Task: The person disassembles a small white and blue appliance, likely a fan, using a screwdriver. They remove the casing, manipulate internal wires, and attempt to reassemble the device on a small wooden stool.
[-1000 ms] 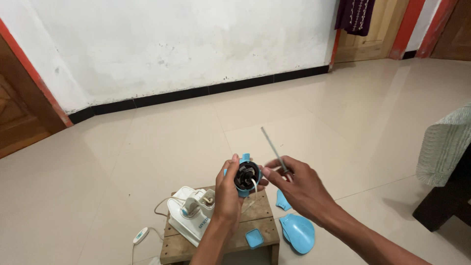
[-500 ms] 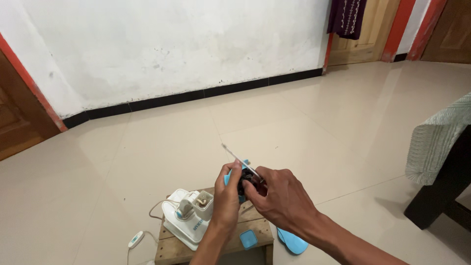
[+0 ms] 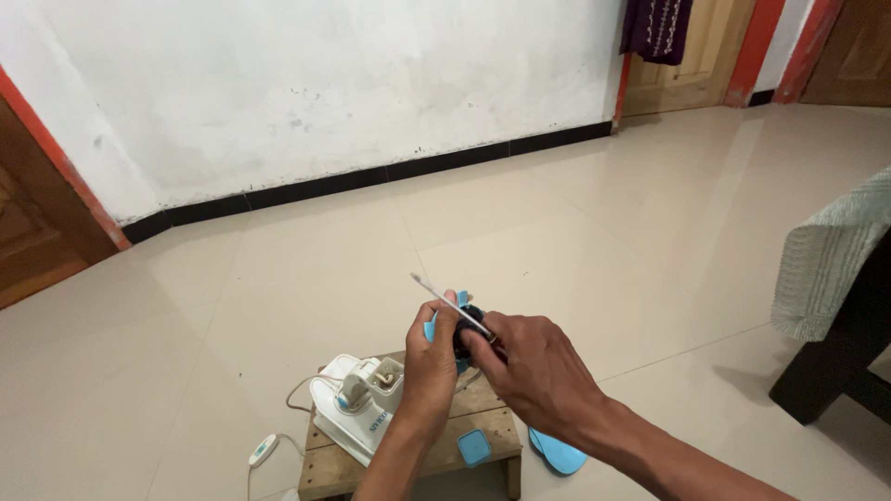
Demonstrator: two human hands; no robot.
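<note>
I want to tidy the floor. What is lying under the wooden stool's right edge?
A blue oval piece lies on the tiles, partly tucked under the stool. The right hand and forearm cover its right side, so how far it reaches cannot be seen.

Both hands meet right over the low wooden stool point(image 3: 408, 459). The left hand point(image 3: 429, 357) grips a small round part point(image 3: 461, 325), and the right hand point(image 3: 531, 371) is just right of it with a thin screwdriver point(image 3: 445, 299) sticking up and to the left from the grip. Below-left of the grip, a white appliance point(image 3: 357, 408) sits on the stool, with a small square piece point(image 3: 473, 447) on the stool below the grip. An oval cover point(image 3: 557, 455) lies on the floor to the lower right. An inline switch point(image 3: 263, 451) lies on the floor far left of it all.
</note>
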